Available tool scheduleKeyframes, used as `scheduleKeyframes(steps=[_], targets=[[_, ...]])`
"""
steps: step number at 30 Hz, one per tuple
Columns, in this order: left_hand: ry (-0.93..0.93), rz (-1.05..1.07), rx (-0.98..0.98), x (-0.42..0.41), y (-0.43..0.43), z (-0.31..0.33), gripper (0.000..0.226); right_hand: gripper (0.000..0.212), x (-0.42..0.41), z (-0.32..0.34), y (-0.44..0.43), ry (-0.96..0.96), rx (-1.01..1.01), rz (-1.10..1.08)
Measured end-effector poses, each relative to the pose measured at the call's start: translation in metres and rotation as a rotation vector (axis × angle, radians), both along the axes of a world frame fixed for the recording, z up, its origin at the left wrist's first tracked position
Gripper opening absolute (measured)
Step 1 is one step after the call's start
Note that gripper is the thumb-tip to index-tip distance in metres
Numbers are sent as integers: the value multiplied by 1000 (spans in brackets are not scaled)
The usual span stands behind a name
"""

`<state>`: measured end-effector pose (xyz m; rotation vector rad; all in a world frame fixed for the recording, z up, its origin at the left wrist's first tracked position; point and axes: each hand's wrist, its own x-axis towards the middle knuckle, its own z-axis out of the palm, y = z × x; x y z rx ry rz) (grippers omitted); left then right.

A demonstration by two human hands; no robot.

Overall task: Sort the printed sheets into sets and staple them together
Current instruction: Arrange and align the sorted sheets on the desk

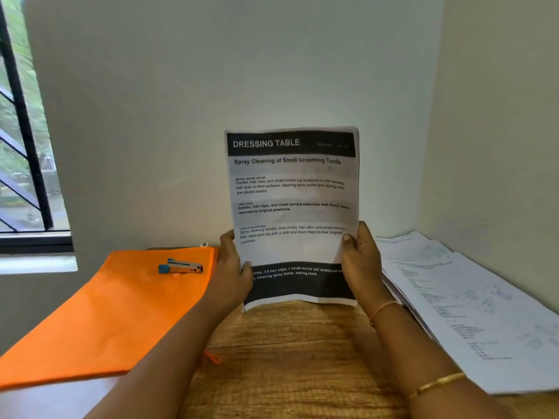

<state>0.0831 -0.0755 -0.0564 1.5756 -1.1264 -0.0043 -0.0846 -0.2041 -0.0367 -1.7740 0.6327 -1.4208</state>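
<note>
A printed sheet (292,207) headed "DRESSING TABLE" stands upright above the wooden table (287,343); whether more sheets lie behind it I cannot tell. My left hand (233,267) grips its lower left edge, thumb on the front. My right hand (361,261) grips its lower right edge the same way. A small stapler (181,266) with a blue end lies on an orange folder (115,309) to the left, apart from both hands. A spread pile of printed sheets (472,306) lies on the table at the right.
White walls meet in a corner right behind the table. A barred window (24,146) with a white sill is at the far left. The orange folder's zip pull (213,356) lies on the wood near my left forearm.
</note>
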Motion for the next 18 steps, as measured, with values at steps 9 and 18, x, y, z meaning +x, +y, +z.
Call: scheduleKeyframes(steps=[9,18], targets=[[-17,7,46,2,0,-3,55,14,3,-6,-4,7,103,7],[740,-403,-110,7,16,19,35,32,-6,9,-1,105,261,177]])
